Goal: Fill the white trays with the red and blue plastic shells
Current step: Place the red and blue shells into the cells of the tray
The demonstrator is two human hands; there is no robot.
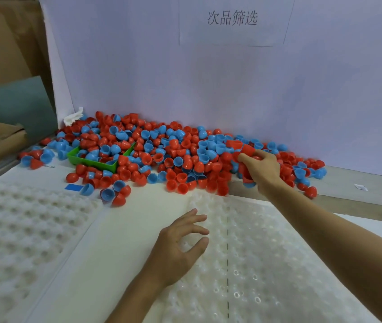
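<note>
Against a pale backboard, the tabletop [348, 180] carries a heap of red and blue shells [162, 150]. Both white trays [266, 264] look unfilled, so nearly everything remains. The right hand [258, 167] grasps shells from the heap; the left hand [183, 243] hovers relaxed, holding nothing.

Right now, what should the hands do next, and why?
Probably the right hand should carry its red shells from the pile to the white tray, since its pockets look empty and the left hand waits there open.
</note>
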